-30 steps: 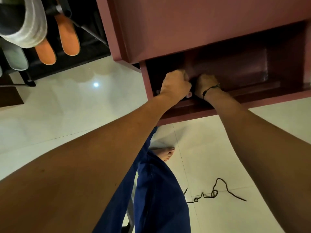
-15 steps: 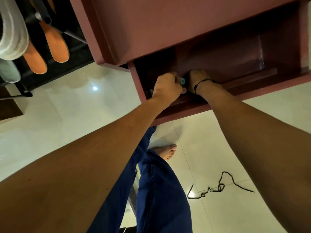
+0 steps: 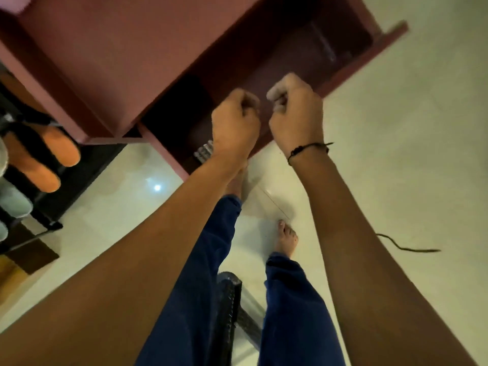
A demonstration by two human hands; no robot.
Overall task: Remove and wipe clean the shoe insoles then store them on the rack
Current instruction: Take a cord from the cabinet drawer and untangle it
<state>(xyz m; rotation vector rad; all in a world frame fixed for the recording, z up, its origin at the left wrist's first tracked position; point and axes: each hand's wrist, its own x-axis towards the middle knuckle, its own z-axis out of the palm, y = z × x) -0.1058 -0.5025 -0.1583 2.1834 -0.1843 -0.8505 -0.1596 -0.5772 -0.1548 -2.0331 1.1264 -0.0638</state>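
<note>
Chair (image 3: 229, 299): dark, between the legs, nearest the camera; only its top shows.

Trousers (image 3: 192, 273): blue, both legs; bare feet on the pale tiled floor (image 3: 396, 154).

Cord (image 3: 406, 247): thin, dark, loose on the floor to the right, partly hidden behind the right forearm.

Left hand (image 3: 235, 125): fingers curled into a fist in front of the open drawer; whether anything is pinched inside cannot be told.

Right hand (image 3: 297, 114): fingers curled likewise, just beside the left hand and apart from it; contents of the grip cannot be told. Black bracelet (image 3: 306, 149) on the wrist.

Drawer (image 3: 169, 151): reddish, pulled out from the cabinet (image 3: 118, 62); interior dark; a small pale ribbed item (image 3: 203, 152) lies near its front edge, too blurred to identify.

Insoles (image 3: 45, 159): two orange ones, side by side on the black shoe rack (image 3: 79, 170) at far left, well apart from both hands. Grey shoes (image 3: 13, 202) sit on the rack below them.
</note>
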